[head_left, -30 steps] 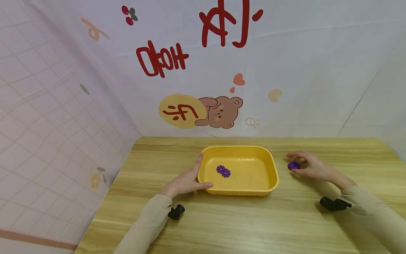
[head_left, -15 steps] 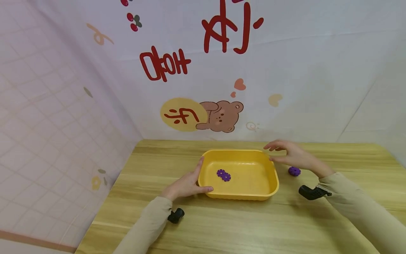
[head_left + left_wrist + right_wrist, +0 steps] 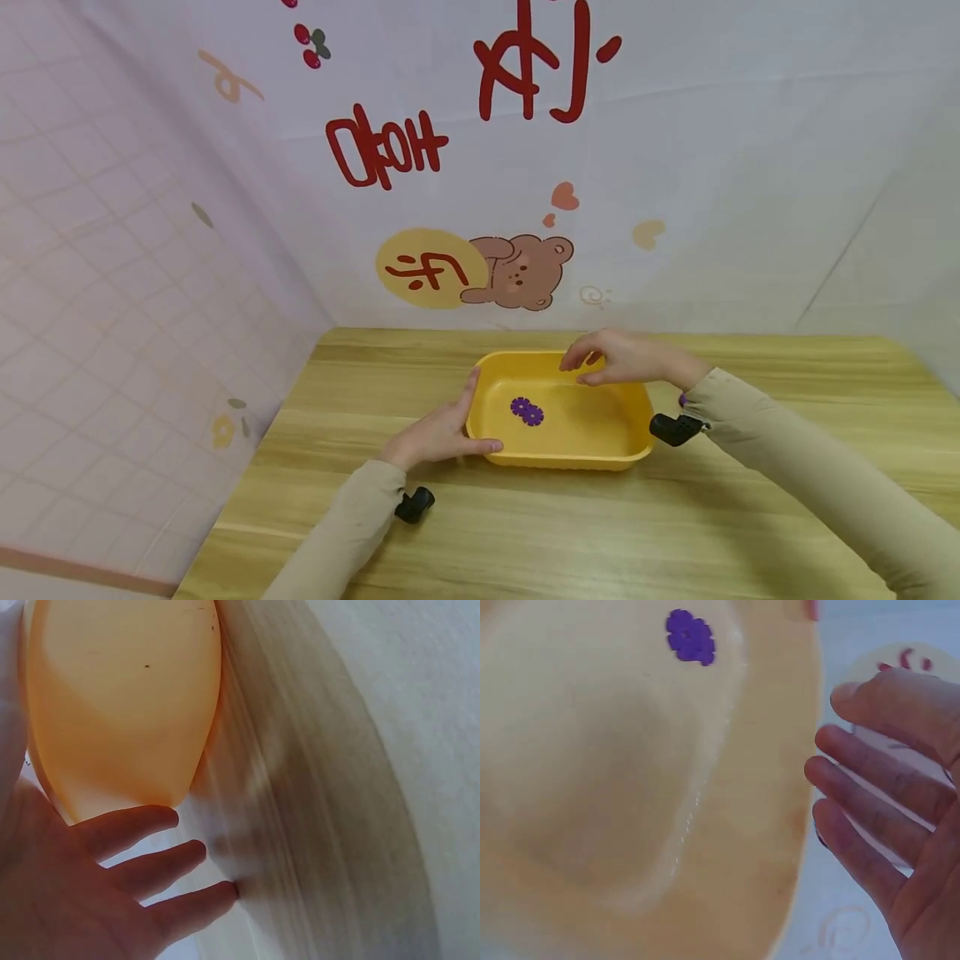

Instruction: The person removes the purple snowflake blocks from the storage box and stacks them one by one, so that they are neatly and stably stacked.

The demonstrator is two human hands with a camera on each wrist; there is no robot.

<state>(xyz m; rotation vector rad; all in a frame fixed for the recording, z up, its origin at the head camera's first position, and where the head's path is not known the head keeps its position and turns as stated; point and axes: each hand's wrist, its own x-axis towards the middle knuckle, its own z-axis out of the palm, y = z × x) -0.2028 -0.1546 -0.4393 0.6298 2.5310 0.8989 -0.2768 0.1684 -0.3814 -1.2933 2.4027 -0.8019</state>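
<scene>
A yellow plastic tray (image 3: 585, 429) sits on the table, with two purple notched plastic discs (image 3: 528, 412) overlapping on its floor, left of centre. At the tray's left end my left hand (image 3: 438, 429) rests against it, thumb over the front-left corner of the rim. In the left wrist view its fingers (image 3: 161, 915) are spread and straight beside the tray wall. My right hand (image 3: 626, 358) hovers over the tray's back right with fingers lightly bent. The right wrist view shows nothing between its fingers. Behind the right sleeve, a sliver of another purple disc (image 3: 682, 401) peeks out.
The wooden table (image 3: 540, 533) ends at a white printed cloth wall (image 3: 712, 167) close behind the tray. A second cloth (image 3: 135, 317) hangs along the left. Black wrist devices (image 3: 675, 428) stick out under both cuffs.
My right hand has moved left from the purple discs on the table, leaving them there, and passed over the tray's right rim. My left hand has stayed at the tray.
</scene>
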